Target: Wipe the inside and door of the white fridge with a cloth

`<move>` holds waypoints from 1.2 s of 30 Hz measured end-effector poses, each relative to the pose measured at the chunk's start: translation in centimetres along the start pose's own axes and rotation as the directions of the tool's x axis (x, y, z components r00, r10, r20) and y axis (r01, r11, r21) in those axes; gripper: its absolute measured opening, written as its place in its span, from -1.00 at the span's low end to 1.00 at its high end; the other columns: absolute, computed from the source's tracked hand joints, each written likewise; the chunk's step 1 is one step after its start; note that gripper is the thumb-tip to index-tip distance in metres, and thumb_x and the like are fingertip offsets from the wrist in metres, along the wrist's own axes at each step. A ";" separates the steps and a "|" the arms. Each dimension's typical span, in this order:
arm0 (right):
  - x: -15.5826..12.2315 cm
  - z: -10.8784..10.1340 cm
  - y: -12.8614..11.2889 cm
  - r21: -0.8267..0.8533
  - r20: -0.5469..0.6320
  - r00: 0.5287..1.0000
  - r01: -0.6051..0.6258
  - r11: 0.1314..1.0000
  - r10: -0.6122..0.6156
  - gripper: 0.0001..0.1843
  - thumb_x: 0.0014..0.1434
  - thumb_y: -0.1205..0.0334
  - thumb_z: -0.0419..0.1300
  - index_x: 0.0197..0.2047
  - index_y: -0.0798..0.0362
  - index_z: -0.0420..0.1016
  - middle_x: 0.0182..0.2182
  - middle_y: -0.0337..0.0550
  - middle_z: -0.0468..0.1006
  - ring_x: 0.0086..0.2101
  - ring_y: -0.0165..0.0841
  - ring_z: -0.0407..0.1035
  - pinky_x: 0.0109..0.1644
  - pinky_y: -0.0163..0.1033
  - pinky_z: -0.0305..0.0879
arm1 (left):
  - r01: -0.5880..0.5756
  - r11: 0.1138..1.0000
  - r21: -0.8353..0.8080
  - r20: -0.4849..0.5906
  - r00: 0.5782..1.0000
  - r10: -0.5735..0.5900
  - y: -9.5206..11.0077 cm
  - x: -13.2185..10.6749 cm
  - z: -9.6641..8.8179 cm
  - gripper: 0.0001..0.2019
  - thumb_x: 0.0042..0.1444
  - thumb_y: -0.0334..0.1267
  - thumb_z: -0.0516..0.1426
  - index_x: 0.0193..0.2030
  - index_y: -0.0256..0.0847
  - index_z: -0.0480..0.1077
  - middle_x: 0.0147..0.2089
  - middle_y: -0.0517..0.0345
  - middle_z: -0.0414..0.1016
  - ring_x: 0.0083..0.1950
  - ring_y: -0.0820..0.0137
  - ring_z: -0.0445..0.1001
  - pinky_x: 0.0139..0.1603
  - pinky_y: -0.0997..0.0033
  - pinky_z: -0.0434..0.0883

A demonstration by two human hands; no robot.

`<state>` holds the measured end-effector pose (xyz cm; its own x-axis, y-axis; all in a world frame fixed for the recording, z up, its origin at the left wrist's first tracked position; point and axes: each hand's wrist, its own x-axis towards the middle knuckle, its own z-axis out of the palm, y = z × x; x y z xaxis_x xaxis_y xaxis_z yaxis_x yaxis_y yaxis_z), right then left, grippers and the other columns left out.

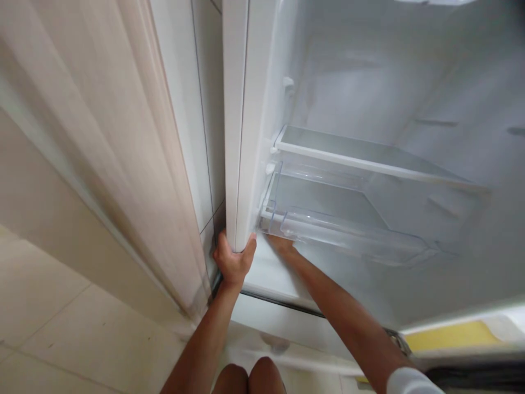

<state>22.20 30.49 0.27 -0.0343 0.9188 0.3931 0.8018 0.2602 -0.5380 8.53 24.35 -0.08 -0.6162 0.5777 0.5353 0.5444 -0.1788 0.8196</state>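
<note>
An open white fridge [234, 137] fills the right of the view, its inside bare. My left hand [233, 261] is wrapped round the lower end of the fridge's left side wall, thumb inside, fingers outside. My right hand [282, 244] reaches under the front left corner of a clear plastic drawer [348, 232] that sits pulled partly out; its fingers are hidden beneath the drawer. Above the drawer lies a glass shelf [361, 153] with a white front trim.
A pale wood-grain panel [102, 120] stands close on the left, with a narrow gap of tiled wall [205, 109] between it and the fridge. Cream floor tiles [61, 328] lie at lower left. My knees [250, 377] show at the bottom edge.
</note>
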 end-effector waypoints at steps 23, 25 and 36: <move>-9.3 -6.7 9.3 -0.478 -0.112 0.959 -0.282 0.832 0.261 -0.54 0.29 0.31 0.24 0.24 -0.05 0.50 0.22 -0.02 0.49 0.11 -0.14 0.41 0.16 -0.13 0.29 | -0.108 0.994 -0.014 -0.056 0.993 0.107 -1.1 0.9 0.9 -0.50 -0.03 0.11 0.34 -0.11 -0.27 0.47 -0.22 -0.09 0.64 -0.20 0.12 0.64 -0.20 0.26 0.46; -8.3 -8.3 11.8 -0.520 -0.201 0.912 -0.409 0.750 0.358 -0.59 0.29 0.30 0.24 0.20 0.03 0.54 0.16 0.09 0.52 0.09 -0.09 0.43 0.14 -0.09 0.29 | -0.113 0.994 -0.013 -0.068 0.991 0.112 -1.2 0.9 0.9 -0.48 -0.02 0.13 0.33 -0.11 -0.27 0.47 -0.20 -0.11 0.64 -0.19 0.11 0.64 -0.19 0.24 0.47; -2.0 -8.6 16.1 -0.336 -0.403 0.835 -0.516 0.788 0.375 -0.74 0.39 0.13 0.28 0.04 0.09 0.58 0.00 0.04 0.56 0.05 -0.10 0.45 0.19 0.10 0.38 | -0.153 0.988 -0.021 -0.149 0.978 0.148 -1.0 0.3 0.8 -0.51 -0.02 0.13 0.35 -0.17 -0.29 0.51 -0.33 0.00 0.60 -0.34 0.24 0.58 -0.31 0.33 0.44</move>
<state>40.32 30.28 -2.82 0.5121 0.7454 0.4269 0.8501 -0.3689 -0.3758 8.23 25.29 -0.94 -0.6066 0.4195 0.6753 0.6200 -0.2819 0.7322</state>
